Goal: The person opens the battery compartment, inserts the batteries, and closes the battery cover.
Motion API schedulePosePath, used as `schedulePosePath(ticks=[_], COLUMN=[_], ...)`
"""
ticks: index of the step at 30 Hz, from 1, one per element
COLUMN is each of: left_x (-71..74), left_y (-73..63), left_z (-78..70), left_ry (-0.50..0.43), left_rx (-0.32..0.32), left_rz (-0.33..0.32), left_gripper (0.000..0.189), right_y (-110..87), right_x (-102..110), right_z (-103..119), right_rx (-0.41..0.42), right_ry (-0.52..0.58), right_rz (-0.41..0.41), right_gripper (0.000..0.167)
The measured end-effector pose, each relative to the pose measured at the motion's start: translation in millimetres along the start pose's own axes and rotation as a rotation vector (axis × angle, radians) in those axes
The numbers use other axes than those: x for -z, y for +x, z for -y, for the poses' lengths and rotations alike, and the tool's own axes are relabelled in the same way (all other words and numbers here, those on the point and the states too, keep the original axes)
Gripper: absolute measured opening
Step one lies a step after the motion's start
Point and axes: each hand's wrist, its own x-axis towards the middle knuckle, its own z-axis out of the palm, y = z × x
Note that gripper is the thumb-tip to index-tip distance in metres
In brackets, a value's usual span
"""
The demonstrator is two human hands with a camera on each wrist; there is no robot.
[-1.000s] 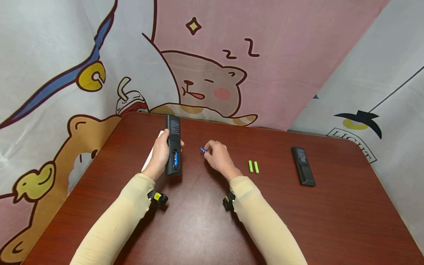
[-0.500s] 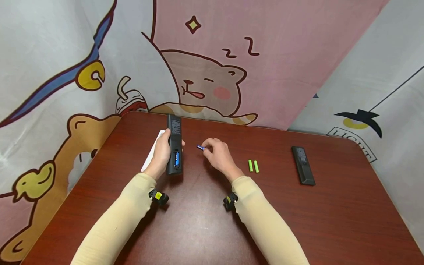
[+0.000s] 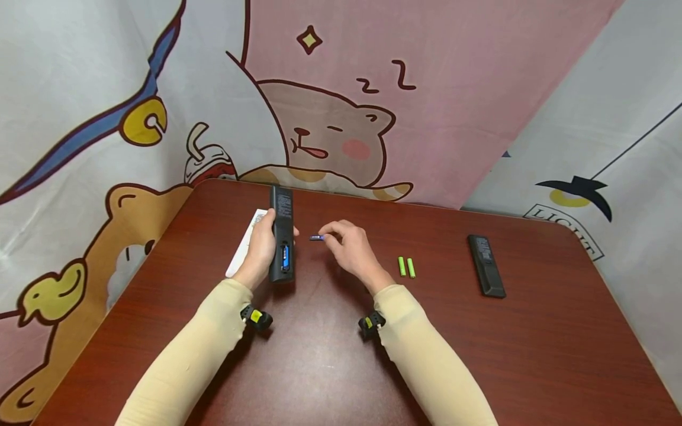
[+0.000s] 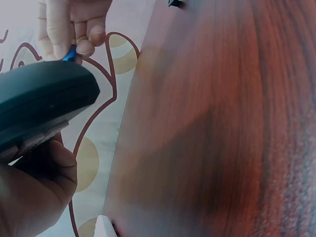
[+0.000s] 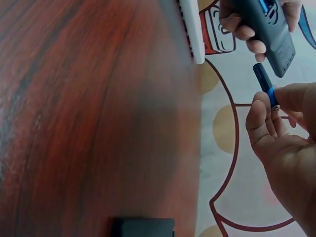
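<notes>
My left hand grips a black remote control, back side up and raised above the table. Its battery compartment is uncovered, and a blue battery lies inside. To the right of it, my right hand pinches a second blue battery between thumb and fingers. The right wrist view shows this battery sticking out past the fingertips, apart from the remote. In the left wrist view, the end of the remote covers part of the right hand's fingers.
Two green batteries lie side by side to the right of my right hand. Farther right lies another black remote control. A long white object is partly hidden under my left hand. A patterned cloth hangs behind the table.
The right hand has moved slightly left, bringing its battery closer to the remote and turning it nearly level. The left hand and remote have shifted a little to the right.
</notes>
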Motion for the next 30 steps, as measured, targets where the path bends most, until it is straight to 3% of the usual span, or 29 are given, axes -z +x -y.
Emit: schedulePosePath(ticks=[13,30], left_x=[0.7,-2.9], left_y=[0.6,-0.8], left_z=[0.6,3.6], left_ry=[-0.006,0.046], left_rx=[0.015,-0.015], left_rz=[-0.007,-0.028], left_gripper=[0.064,0.068], right_y=[-3.3,-5.5], right_x=[2,-8], right_z=[21,36], right_rx=[0.061,0.131], right_ry=[0.058,0.093], right_rz=[0.015,0.055], right_gripper=[0.011,0.008])
